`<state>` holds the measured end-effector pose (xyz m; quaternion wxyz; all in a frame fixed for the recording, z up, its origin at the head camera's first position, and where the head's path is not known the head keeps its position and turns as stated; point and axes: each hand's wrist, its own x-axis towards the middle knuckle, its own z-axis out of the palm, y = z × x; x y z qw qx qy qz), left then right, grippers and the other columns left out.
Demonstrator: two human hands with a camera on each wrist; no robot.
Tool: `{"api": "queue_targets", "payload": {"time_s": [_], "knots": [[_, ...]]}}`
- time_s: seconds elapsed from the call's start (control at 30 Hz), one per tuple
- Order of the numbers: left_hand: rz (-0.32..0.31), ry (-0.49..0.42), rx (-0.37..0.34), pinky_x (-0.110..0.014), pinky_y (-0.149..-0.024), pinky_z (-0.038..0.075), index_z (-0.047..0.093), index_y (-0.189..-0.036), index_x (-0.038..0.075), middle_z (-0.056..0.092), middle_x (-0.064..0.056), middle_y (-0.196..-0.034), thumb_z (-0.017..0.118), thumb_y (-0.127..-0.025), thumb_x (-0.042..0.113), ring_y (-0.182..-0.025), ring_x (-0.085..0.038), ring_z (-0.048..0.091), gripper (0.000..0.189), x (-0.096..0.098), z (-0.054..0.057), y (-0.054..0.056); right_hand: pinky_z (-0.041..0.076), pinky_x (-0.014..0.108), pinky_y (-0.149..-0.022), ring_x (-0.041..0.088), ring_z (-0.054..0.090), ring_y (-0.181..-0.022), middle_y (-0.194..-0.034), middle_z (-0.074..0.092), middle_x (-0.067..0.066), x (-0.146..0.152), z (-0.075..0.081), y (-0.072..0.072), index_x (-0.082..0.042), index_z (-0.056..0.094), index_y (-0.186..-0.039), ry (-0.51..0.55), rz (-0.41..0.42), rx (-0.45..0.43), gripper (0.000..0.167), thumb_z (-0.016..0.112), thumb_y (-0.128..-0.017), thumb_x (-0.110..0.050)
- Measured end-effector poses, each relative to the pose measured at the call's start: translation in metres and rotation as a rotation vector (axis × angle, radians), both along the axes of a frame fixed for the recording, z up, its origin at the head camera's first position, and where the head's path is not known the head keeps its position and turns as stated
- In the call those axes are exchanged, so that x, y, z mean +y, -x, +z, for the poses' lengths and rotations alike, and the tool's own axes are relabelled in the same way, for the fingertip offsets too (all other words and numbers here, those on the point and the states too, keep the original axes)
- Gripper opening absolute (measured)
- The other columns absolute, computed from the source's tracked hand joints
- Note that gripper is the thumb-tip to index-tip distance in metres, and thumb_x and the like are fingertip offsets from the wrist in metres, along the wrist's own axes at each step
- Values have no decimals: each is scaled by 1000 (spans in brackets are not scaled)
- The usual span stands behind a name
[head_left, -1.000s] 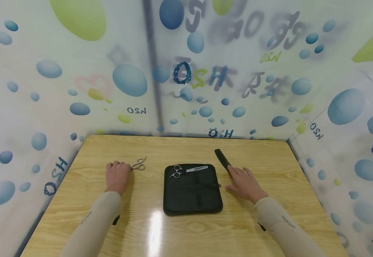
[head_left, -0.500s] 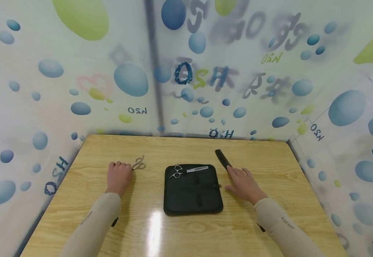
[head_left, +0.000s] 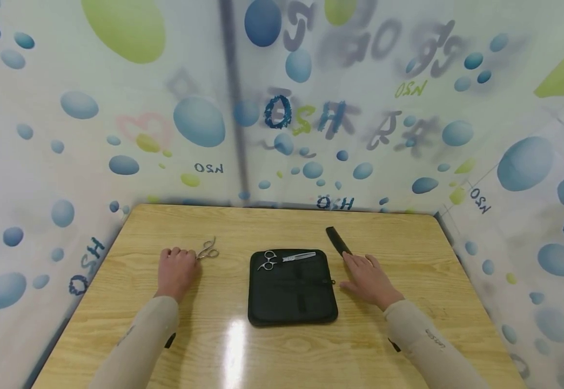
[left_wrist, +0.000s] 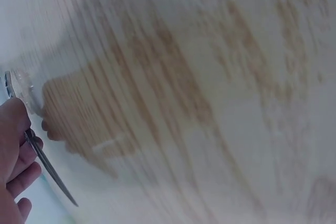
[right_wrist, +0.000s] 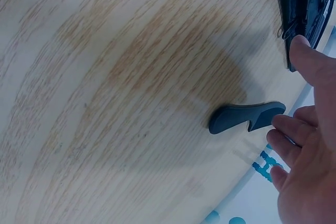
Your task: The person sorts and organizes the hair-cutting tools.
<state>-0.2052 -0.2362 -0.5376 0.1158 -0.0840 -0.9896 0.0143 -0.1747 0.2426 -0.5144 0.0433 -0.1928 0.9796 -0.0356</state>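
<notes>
On the left of the table, my left hand (head_left: pixel 178 273) grips a pair of scissors (head_left: pixel 208 250), whose finger rings stick out past the hand on its right. In the left wrist view a pointed scissor blade (left_wrist: pixel 52 172) extends from between thumb and fingers. My right hand (head_left: pixel 368 281) reaches over the black comb (head_left: pixel 336 239), its fingers loosely extended with the tips at the comb. The comb's handle (right_wrist: pixel 231 117) lies on the wood in the right wrist view. Between the hands lies a black zip case (head_left: pixel 287 297), with silver thinning scissors (head_left: pixel 297 256) lying across its top part.
The wooden table (head_left: pixel 282 359) meets a patterned wall (head_left: pixel 282 183) at its back edge, with more wall on both sides. A zip pull (head_left: pixel 332 281) hangs at the case's right edge, close to the right thumb.
My left hand has shifted slightly left and nearer to me over the last half second, and the scissors have turned a little. The right hand, comb and case stay put.
</notes>
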Motion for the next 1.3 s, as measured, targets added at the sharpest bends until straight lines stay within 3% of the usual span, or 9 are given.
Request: {"api": "queue_targets", "payload": {"time_s": [0.47,0.8,1.07,1.3], "knots": [[-63,-112,126,-53,-91,42,64,-74,5,71,-12,-76,66,-82,13,-83,-33,65,11,13,0,-2,27,56,-115,35,49,-132,-143,51,19,-6,2,-2,1,39,-147,19,33,16,74,65,-91,-41],[-183,-121,302,-52,-89,44,67,-77,4,72,-11,-75,70,-79,10,-78,-31,66,7,35,7,-2,29,56,-114,34,48,-133,-145,50,18,-14,5,-2,1,42,-145,16,57,39,74,68,-90,-41],[-245,-91,356,-51,-91,44,67,-76,7,71,-6,-72,69,-78,9,-77,-27,66,4,57,9,-4,30,56,-113,33,48,-133,-146,50,16,-24,8,-2,0,45,-144,29,95,89,72,69,-88,-40],[-328,-106,383,-51,-94,44,67,-76,8,71,-4,-72,70,-78,10,-75,-25,64,4,75,7,-7,28,56,-115,31,45,-136,-148,47,15,-35,12,-2,-2,42,-146,33,106,69,75,68,-89,-44]]}}
